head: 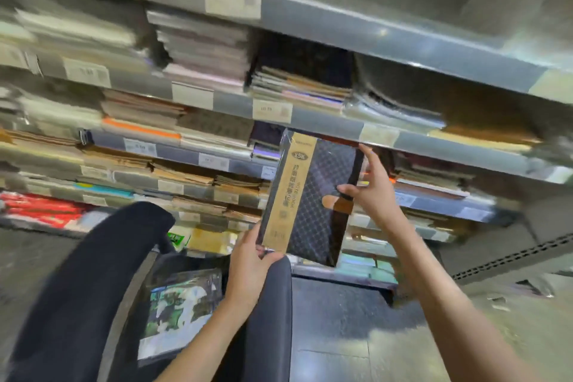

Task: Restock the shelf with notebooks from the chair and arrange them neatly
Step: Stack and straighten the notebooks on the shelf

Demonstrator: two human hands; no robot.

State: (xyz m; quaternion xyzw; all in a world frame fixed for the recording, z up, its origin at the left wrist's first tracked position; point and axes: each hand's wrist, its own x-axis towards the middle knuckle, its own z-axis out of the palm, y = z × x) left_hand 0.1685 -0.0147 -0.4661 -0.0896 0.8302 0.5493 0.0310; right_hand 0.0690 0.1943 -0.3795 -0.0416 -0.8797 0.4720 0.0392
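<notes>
Grey shelves point(325, 121) carry stacked notebooks; both hands, left hand point(248, 270) and right hand point(372, 192), pinch a dark notebook point(313, 198) at twelve o'clock from the chair point(93, 288).

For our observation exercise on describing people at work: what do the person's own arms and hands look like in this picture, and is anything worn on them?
Both forearms are bare up to the picture's edge, with no sleeve showing. The left hand and the right hand wear no gloves. No watch, bracelet or ring can be made out on either, though the picture is somewhat blurred. The fingernails look short and unpainted.
</notes>
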